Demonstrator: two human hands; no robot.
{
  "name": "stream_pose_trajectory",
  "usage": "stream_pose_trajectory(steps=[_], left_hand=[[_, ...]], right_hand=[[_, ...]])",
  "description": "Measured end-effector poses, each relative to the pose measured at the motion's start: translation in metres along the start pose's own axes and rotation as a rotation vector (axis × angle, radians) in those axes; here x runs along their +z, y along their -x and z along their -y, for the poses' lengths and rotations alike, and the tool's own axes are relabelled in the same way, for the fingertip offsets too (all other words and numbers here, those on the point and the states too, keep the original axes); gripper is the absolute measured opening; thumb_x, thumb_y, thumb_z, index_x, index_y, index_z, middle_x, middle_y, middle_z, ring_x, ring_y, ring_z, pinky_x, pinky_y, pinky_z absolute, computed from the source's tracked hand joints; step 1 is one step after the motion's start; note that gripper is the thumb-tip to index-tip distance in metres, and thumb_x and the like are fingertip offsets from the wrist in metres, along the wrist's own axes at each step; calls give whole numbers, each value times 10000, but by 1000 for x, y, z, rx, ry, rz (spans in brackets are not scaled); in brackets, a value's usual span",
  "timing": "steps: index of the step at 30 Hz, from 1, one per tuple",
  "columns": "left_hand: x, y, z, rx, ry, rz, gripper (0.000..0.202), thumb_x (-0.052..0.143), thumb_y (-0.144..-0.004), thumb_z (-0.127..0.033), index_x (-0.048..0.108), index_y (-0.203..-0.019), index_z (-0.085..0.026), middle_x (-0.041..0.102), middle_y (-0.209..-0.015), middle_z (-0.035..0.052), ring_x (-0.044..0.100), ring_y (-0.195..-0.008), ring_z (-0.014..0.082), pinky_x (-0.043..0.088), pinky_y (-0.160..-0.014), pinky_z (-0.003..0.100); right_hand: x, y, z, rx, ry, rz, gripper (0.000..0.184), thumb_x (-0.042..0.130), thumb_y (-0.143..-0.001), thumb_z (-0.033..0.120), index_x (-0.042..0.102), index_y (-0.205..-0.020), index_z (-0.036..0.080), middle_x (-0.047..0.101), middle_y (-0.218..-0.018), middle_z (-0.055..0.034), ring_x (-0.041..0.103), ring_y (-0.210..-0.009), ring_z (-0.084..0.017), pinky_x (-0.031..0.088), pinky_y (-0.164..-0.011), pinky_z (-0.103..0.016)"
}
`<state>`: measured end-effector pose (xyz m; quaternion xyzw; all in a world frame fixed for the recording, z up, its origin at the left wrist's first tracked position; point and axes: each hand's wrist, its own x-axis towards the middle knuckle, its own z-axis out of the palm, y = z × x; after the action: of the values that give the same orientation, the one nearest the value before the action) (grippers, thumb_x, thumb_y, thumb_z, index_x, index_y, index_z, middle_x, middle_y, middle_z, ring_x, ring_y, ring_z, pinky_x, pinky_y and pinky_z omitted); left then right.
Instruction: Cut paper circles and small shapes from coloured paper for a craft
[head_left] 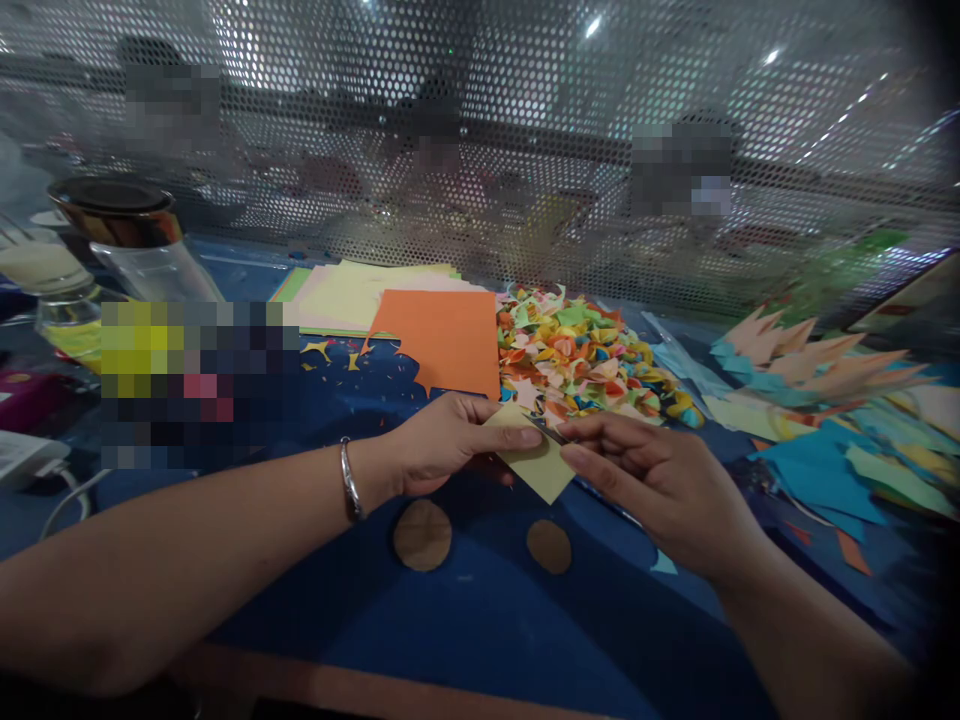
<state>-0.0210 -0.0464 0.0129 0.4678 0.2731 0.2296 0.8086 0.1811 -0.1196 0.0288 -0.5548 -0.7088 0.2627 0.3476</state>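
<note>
A small piece of pale yellow paper (546, 472) is pinched in my left hand (457, 440), thumb on top and fingers beneath. My right hand (649, 480) is closed at the paper's right edge, around a thin, dark, blade-like tool (550, 431). Most of that tool is hidden by the fingers, so its kind does not show. Just beyond both hands lies a heap of small folded paper pieces (570, 350) in many colours. An orange sheet (454, 340) with a scalloped cut on its left side lies left of the heap.
Behind the orange sheet is a stack of pale paper sheets (360, 290). Peach-tipped folded paper spikes (802, 350) and blue paper (821, 465) lie right. A clear jar (150, 265) and a bottle (67, 320) stand left. Perforated metal panelling (525, 110) rises behind the blue table (465, 640).
</note>
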Motion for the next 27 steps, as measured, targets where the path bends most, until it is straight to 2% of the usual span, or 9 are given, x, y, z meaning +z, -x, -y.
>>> stream_pose_trajectory(steps=[14, 20, 27], left_hand=[[1, -2, 2, -27, 6, 12, 393, 898, -574, -395, 759, -821, -123, 723, -830, 52, 643, -722, 117, 493, -618, 235], [3, -1, 2, -32, -26, 28, 384, 895, -580, -399, 757, -798, -115, 710, -788, 43, 631, -705, 110, 490, -611, 233], [5, 0, 1, -32, -47, 38, 362, 890, -588, -406, 753, -769, -124, 704, -769, 32, 625, -686, 100, 490, -597, 221]], right_hand=[[1, -1, 2, 7, 9, 1, 297, 626, -884, 443, 709, -975, 174, 559, -566, 19, 445, -467, -85, 363, -413, -206], [0, -1, 3, 8, -19, 34, 306, 618, -884, 459, 722, -944, 178, 606, -610, -2, 513, -516, -103, 412, -453, -203], [1, 0, 3, 3, -18, 45, 321, 611, -890, 466, 717, -960, 171, 618, -630, -9, 512, -518, -100, 404, -457, -201]])
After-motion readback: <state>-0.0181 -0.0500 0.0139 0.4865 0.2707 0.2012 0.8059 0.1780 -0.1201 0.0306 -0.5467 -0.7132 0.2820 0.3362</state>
